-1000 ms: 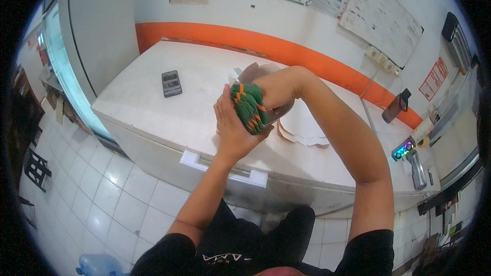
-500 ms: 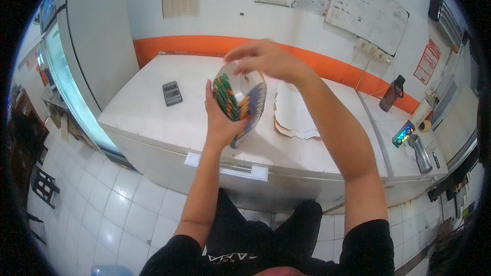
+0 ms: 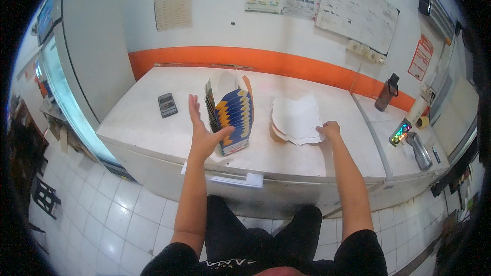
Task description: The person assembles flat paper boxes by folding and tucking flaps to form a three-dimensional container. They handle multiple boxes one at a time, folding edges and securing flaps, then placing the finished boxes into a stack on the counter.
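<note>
A stack of nested, printed paper cartons, blue and yellow with dark green at the left side, stands tilted on the white chest top. My left hand is open at its left side, fingers stretched upward and the thumb against the blue printed face. To the right lies a small pile of white paperboard sheets with wavy edges, brown showing underneath. My right hand pinches the right edge of these sheets between thumb and fingers.
A dark phone lies on the left of the chest top. On the lower surface at right are a brown bottle, a lit colourful device, a tape roll and a metal case. White handles project from the chest's front.
My right hand has moved from above the cartons to the white sheets and grips their edge. The cartons have turned and now stand on the chest top; my left hand's grip has loosened.
</note>
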`<move>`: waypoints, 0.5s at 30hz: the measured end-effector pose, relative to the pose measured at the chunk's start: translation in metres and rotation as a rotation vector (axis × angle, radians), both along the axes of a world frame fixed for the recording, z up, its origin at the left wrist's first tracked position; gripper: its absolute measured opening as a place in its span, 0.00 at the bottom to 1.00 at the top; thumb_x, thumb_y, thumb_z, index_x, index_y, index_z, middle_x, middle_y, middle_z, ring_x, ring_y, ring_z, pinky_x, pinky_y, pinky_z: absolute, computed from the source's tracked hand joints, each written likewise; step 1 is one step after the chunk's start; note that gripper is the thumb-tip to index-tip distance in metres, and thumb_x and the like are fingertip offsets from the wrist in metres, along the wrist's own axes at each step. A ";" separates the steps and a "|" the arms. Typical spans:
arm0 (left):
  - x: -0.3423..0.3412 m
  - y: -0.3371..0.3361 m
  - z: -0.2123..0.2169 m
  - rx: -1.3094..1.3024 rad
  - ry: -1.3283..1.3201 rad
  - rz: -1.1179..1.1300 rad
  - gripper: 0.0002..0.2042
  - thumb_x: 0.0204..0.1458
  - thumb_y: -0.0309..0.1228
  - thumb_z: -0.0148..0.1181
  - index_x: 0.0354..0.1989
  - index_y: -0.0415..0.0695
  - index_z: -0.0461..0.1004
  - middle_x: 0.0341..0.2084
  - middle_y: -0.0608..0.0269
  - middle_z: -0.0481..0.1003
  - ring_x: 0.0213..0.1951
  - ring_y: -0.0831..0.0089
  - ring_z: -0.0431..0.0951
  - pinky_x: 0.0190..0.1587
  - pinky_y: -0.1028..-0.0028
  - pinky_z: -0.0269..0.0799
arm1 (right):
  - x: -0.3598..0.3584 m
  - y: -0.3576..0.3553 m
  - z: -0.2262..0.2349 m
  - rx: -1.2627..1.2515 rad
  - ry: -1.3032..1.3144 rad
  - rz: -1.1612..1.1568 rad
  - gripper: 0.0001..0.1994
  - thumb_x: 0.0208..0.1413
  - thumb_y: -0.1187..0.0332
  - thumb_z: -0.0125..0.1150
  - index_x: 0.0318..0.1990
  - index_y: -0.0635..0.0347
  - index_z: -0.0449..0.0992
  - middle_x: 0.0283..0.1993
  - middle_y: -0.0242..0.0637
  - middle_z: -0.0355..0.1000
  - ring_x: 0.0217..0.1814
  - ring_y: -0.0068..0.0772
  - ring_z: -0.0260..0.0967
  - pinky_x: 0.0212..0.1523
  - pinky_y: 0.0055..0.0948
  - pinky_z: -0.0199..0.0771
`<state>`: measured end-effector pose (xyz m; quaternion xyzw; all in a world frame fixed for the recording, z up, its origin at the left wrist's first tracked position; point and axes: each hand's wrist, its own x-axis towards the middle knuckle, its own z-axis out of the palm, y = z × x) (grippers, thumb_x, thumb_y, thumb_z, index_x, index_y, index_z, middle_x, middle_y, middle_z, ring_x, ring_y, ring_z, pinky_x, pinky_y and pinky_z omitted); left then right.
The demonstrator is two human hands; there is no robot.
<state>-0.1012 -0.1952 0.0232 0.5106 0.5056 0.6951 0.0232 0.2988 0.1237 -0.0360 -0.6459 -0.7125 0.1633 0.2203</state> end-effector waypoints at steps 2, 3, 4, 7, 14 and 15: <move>0.014 -0.011 0.005 0.063 0.018 0.086 0.62 0.39 0.37 0.81 0.78 0.42 0.38 0.75 0.45 0.46 0.75 0.48 0.47 0.77 0.52 0.38 | 0.001 -0.001 -0.003 0.004 0.094 -0.034 0.25 0.45 0.54 0.74 0.45 0.64 0.83 0.51 0.53 0.79 0.55 0.49 0.78 0.57 0.42 0.78; 0.020 -0.017 0.002 0.108 0.048 0.154 0.59 0.41 0.36 0.78 0.77 0.40 0.40 0.74 0.45 0.47 0.75 0.49 0.48 0.77 0.52 0.39 | -0.003 -0.007 -0.002 -0.002 0.145 -0.054 0.23 0.46 0.55 0.73 0.44 0.63 0.84 0.50 0.53 0.80 0.54 0.50 0.79 0.56 0.41 0.78; 0.027 -0.023 -0.002 0.154 0.078 0.218 0.55 0.43 0.35 0.76 0.76 0.39 0.41 0.73 0.45 0.49 0.74 0.50 0.49 0.76 0.52 0.40 | -0.008 -0.009 0.003 0.009 0.091 -0.035 0.22 0.47 0.56 0.72 0.44 0.63 0.84 0.49 0.52 0.80 0.54 0.50 0.79 0.56 0.42 0.78; 0.062 -0.036 -0.011 0.267 0.215 0.341 0.43 0.48 0.29 0.67 0.71 0.36 0.48 0.68 0.43 0.54 0.71 0.50 0.54 0.74 0.52 0.46 | -0.006 -0.011 0.013 0.116 0.025 -0.050 0.18 0.50 0.58 0.69 0.42 0.62 0.84 0.48 0.51 0.81 0.51 0.52 0.79 0.54 0.45 0.78; 0.120 -0.036 -0.036 0.214 0.360 0.252 0.36 0.47 0.27 0.66 0.65 0.39 0.57 0.63 0.43 0.59 0.65 0.48 0.59 0.69 0.52 0.53 | -0.001 -0.028 0.020 0.478 0.204 -0.135 0.16 0.55 0.59 0.67 0.40 0.65 0.83 0.44 0.51 0.80 0.46 0.52 0.78 0.50 0.44 0.77; 0.126 -0.034 -0.037 0.185 0.365 0.222 0.35 0.46 0.27 0.66 0.64 0.40 0.59 0.62 0.43 0.60 0.65 0.49 0.60 0.68 0.53 0.54 | 0.004 -0.028 0.022 0.478 0.243 -0.128 0.15 0.56 0.60 0.65 0.41 0.64 0.84 0.46 0.52 0.80 0.49 0.53 0.78 0.52 0.45 0.76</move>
